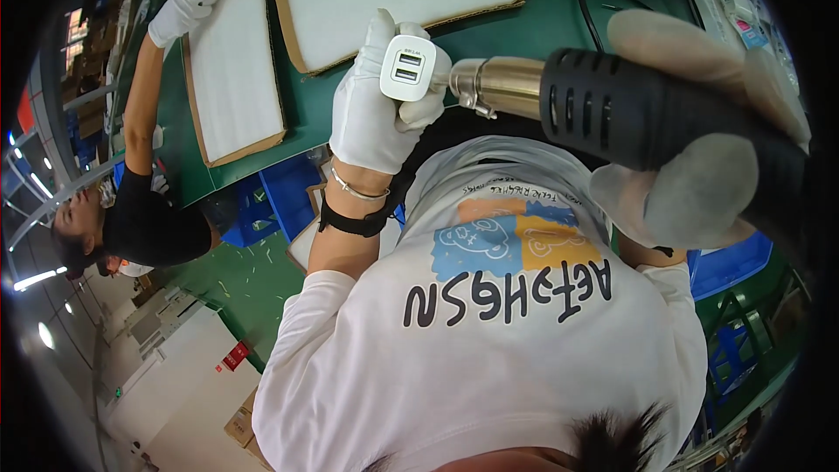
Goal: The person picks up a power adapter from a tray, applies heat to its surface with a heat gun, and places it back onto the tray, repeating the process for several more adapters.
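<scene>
You are gripping the black hot-air gun (603,109) with your right hand (699,188), which is appearing nearest to the view; its gloved fingers are wrapping around the body, closed on it. Farther out, your left hand (371,118) is holding the white charger (408,68) near the table's edge, its gloved fingers closed around the sides, and the two slots are facing you. The metal nozzle (494,86) is pointing toward the charger, just beside the left fingers; I cannot tell if they are touching.

By my judgement, you are working the gun on the charger's side, but I cannot tell if air is blowing. The next move is calling for a steady left hold, with the fingertips away from the nozzle's mouth.

Beyond, two white-lined cardboard trays (398,0) are lying on the green table (559,13). At far left, a co-worker (166,227) is reaching a gloved hand (183,9) over one tray.
</scene>
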Demonstrator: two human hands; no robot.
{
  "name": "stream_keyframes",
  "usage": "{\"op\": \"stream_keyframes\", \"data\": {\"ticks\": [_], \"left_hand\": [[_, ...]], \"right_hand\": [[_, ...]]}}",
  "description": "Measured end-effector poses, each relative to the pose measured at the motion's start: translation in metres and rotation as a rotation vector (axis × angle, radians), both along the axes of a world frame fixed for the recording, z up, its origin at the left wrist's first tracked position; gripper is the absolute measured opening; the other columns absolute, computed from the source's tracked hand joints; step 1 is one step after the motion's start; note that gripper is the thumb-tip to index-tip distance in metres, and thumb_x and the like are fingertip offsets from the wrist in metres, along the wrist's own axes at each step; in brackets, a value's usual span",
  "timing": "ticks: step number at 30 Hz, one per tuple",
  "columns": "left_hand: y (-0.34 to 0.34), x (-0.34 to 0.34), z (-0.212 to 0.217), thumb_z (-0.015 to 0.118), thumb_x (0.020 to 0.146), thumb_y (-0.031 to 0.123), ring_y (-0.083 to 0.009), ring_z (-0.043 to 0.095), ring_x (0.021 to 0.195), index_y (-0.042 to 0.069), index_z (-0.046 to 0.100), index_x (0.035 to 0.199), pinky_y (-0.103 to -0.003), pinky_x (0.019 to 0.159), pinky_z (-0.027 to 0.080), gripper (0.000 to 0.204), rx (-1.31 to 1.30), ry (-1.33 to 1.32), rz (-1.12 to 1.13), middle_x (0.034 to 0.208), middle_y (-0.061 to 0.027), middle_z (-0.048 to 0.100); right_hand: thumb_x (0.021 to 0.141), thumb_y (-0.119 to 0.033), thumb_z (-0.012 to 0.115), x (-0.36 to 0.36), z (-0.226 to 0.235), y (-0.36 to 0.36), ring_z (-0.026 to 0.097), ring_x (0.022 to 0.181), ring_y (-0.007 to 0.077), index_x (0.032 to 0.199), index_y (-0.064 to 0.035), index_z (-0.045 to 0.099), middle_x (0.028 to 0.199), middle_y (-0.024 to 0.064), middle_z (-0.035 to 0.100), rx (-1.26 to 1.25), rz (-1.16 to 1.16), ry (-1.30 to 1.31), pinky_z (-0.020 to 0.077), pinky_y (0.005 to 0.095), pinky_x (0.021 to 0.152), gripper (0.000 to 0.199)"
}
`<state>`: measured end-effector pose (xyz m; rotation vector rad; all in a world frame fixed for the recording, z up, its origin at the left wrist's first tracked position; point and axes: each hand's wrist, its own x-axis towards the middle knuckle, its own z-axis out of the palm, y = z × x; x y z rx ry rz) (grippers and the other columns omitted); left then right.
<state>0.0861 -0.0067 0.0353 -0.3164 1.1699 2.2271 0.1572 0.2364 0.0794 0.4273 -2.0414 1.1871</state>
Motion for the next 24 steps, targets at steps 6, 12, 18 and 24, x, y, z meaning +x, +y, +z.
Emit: {"op": "stream_keyframes", "data": {"ticks": [6,12,18,24], "left_hand": [[0.006,-0.004,-0.009,0.041,0.094,0.048,-0.0081,0.030,0.039,0.007,0.053,0.082,-0.021,0.036,0.019,0.045,0.024,0.046,0.039,0.059,-0.0054,0.049],[0.013,-0.014,-0.009,0.037,0.095,0.048,-0.0077,0.029,0.039,0.007,0.052,0.079,-0.022,0.037,0.020,0.046,-0.066,0.056,0.007,0.058,-0.0049,0.049],[0.011,-0.031,-0.019,0.036,0.095,0.048,-0.0077,0.029,0.039,0.007,0.051,0.077,-0.022,0.037,0.021,0.048,0.029,0.025,0.024,0.058,-0.0045,0.049],[0.016,-0.046,-0.010,0.035,0.096,0.047,-0.0078,0.028,0.039,0.007,0.052,0.078,-0.022,0.037,0.021,0.047,-0.060,0.001,0.011,0.058,-0.0043,0.048]], "right_hand": [[0.073,-0.026,0.062,-0.006,-0.003,0.010,0.063,0.071,0.0160,0.101,0.0053,0.060,0.090,0.0137,0.065,0.048,0.003,0.003,0.0504,0.0252,0.067,0.042],[0.070,-0.024,0.064,-0.016,-0.019,0.025,0.064,0.071,0.0161,0.100,0.0051,0.061,0.090,0.0134,0.065,0.097,0.013,0.007,0.0505,0.0248,0.066,0.042],[0.067,-0.023,0.067,-0.038,-0.021,0.013,0.064,0.071,0.0161,0.099,0.0049,0.061,0.091,0.0131,0.066,0.140,0.025,0.007,0.0507,0.0245,0.065,0.043],[0.064,-0.021,0.069,-0.058,-0.008,0.015,0.064,0.071,0.0162,0.098,0.0047,0.062,0.091,0.0129,0.066,0.192,0.032,0.012,0.0508,0.0241,0.065,0.043]]}}
